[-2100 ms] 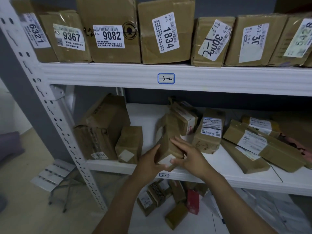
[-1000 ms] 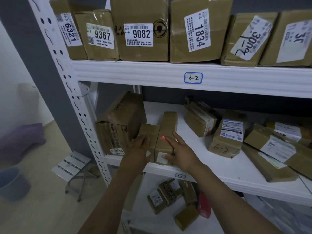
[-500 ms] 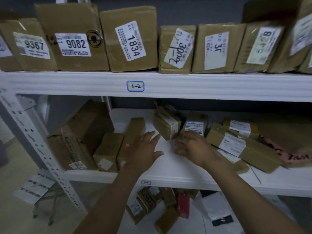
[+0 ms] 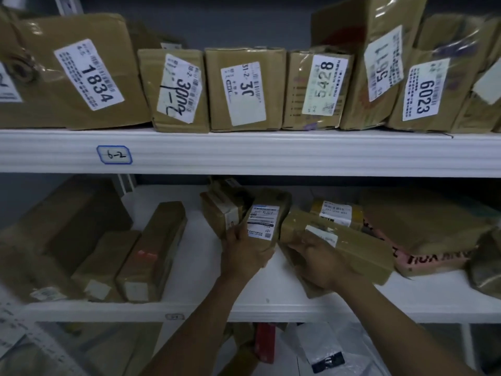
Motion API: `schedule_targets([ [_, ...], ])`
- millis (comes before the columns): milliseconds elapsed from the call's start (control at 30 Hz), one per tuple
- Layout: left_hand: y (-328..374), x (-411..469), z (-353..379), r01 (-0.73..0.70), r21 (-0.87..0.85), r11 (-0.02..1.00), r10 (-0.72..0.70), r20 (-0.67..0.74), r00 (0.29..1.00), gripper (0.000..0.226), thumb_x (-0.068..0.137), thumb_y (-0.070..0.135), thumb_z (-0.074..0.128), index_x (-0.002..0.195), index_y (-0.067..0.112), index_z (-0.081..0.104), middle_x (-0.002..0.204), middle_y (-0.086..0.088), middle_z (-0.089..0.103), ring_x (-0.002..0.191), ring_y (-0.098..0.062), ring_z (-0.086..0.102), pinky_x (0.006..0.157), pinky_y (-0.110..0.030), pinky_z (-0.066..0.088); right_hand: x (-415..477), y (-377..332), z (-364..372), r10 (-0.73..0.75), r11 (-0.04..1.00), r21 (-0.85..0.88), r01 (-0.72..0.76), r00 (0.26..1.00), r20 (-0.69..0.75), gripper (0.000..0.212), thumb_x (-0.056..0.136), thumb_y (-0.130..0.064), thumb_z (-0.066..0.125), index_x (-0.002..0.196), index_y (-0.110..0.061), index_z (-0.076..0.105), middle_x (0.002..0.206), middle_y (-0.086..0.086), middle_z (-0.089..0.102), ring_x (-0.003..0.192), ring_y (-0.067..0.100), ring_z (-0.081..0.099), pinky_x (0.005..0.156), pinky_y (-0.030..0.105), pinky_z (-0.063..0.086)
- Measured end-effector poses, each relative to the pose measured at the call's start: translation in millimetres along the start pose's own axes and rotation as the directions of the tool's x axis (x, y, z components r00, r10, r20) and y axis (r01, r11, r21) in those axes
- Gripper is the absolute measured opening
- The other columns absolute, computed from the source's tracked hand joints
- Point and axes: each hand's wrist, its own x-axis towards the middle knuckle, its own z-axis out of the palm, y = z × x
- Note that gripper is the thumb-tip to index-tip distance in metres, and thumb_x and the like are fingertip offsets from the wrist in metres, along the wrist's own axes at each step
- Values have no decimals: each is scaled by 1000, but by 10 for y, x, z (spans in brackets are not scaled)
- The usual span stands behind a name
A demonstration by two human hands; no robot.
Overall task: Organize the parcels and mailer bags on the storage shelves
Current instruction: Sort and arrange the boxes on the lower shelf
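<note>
Head: hands [image 4: 245, 252] [image 4: 318, 263] now grip parcels [image 4: 267, 213] [image 4: 357, 246].

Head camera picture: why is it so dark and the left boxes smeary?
In the head view the light is dim and the back of the lower shelf lies in shadow; the boxes at lower left are blurred, their labels unreadable; plastic wrap on the 5911 parcel glints.

Brown parcels [image 4: 245, 95], white labels [image 4: 264, 219], white shelf [image 4: 271, 153].
</note>
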Motion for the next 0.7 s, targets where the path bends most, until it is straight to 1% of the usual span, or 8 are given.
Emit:
schedule_targets([
  [100, -51, -44, -18, 29, -100, 995, -37, -81, 996, 87, 71, 54, 72, 145, 24, 37, 144, -4, 42, 133, -27, 39, 111, -29, 32, -26, -127, -1, -65, 984, 161, 77, 995, -81, 58, 94, -29, 55, 148, -22, 34, 156, 5, 28, 142, 22, 24, 117, 25, 17],
  [200, -194, -247, -146, 70, -227, 971, -95, -105, 990, 82, 61, 47, 76, 136, 26, 50, 125, 2, 56, 113, -13, 51, 86, -4, 32, -27, -321, -28, -29, 911, 401, 94, 986, -167, 49, 94, -32, 57, 141, -20, 46, 144, 0, 47, 131, 15, 42, 103, 14, 27],
  [267, -265, -405, -235, 65, -266, 962, -110, -160, 981, 92, 50, 58, 64, 135, 23, 52, 122, 1, 55, 108, -5, 43, 90, -14, 34, 6, -476, -51, 80, 742, 670, 32, 987, -137, 46, 94, -38, 57, 137, -25, 49, 136, -10, 52, 124, 8, 49, 97, 15, 34],
  [367, -307, -613, -381, 58, -303, 951, -123, -199, 972, 100, 46, 61, 59, 137, 23, 48, 125, 2, 50, 106, 3, 33, 97, -23, 37, 66, -711, -112, 201, 369, 924, -97, 979, 23, 55, 88, -54, 58, 137, -32, 43, 130, -13, 55, 117, 9, 53, 95, 28, 44],
  [433, -339, -715, -478, 40, -331, 943, -104, -178, 978, 101, 48, 59, 65, 140, 24, 45, 129, 5, 43, 104, 10, 31, 94, -7, 31, 70, -844, -172, 186, 142, 983, -120, 978, 93, 54, 89, -51, 59, 136, -32, 39, 119, -12, 61, 105, 8, 60, 81, 26, 51],
  [500, -411, -801, -568, -24, -290, 957, -28, -175, 984, 98, 54, 54, 74, 141, 22, 42, 132, 4, 38, 105, 12, 31, 88, 7, 23, 68, -984, -209, 156, 4, 996, -86, 984, 84, 27, 92, -40, 59, 116, -34, 50, 99, -18, 68, 87, 2, 66, 65, 18, 53],
  [600, -530, -913, -766, -47, -262, 964, 18, -112, 994, 100, 59, 54, 77, 144, 22, 35, 136, 7, 32, 111, 14, 27, 86, 10, 19, 44, -1195, -194, 208, -89, 995, -35, 977, 53, 17, 91, -26, 64, 100, -36, 54, 93, -10, 73, 81, 5, 70, 60, 17, 54],
  [700, -660, -976, -956, -25, -295, 955, 30, 14, 999, 106, 63, 41, 84, 149, 28, 23, 138, 14, 23, 118, 11, 23, 95, 0, 23, -8, -1316, -107, 240, -147, 986, -75, 965, 109, 33, 89, -18, 66, 119, -23, 54, 108, 1, 72, 94, 17, 70, 72, 29, 57],
])
